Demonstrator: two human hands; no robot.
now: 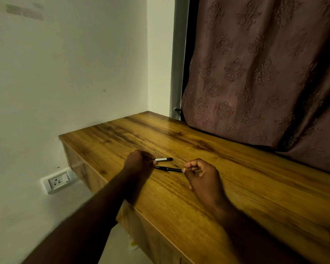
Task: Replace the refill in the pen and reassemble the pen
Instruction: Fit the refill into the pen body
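Note:
Two dark pen pieces lie across the wooden table (236, 178) between my hands. The nearer one is a slim black pen barrel (168, 169); my left hand (139, 162) pinches its left end and my right hand (200, 174) pinches its right end with thumb and forefinger. Just behind it is a shorter black piece with a white label (163, 159), whose left end reaches my left hand's fingers. Whether that piece is held or rests on the table I cannot tell. No separate refill is visible.
A brown patterned curtain (265, 73) hangs over the table's far right edge. A white wall with a power socket (57, 181) stands to the left, below the table's left end. The table's near edge runs diagonally under my forearms.

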